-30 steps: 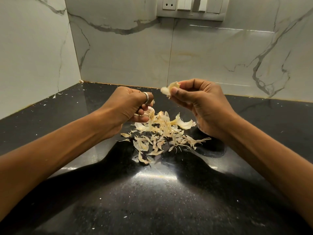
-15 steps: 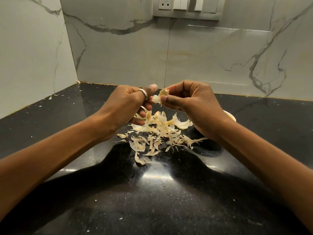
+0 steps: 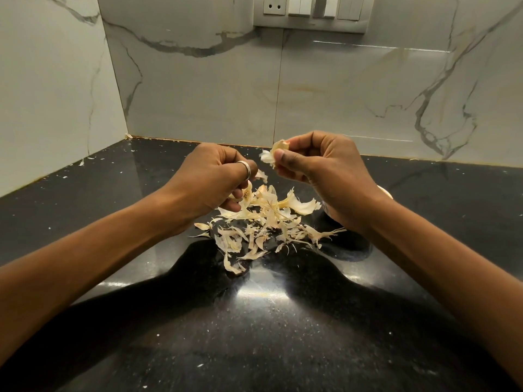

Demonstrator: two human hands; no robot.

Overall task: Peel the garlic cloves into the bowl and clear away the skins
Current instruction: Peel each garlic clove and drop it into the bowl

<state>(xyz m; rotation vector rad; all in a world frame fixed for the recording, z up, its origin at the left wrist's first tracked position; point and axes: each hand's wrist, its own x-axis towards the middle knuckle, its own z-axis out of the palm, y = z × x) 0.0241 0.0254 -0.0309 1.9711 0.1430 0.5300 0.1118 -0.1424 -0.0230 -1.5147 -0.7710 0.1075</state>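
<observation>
Moved left hand (image 3: 215, 179) off garlic clove (image 3: 276, 152) since prior frame
Found clove pinched by right hand (image 3: 319, 171), skin flake (image 3: 261, 175) pinched by left, just beside, above skin pile (image 3: 268, 219)

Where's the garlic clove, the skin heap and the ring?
Pale half-peeled garlic clove (image 3: 276, 151): head view, its middle.
Heap of papery cream garlic skins (image 3: 268, 219): head view, centre.
Silver metal ring (image 3: 247, 168): head view, band's top.

A glossy black speckled counter (image 3: 254, 349) ran into a corner of pale, grey-veined marble walls, one behind (image 3: 353, 89) and one left (image 3: 48, 94). A switch panel (image 3: 311, 14) sat high behind. Light glared off the counter.
</observation>
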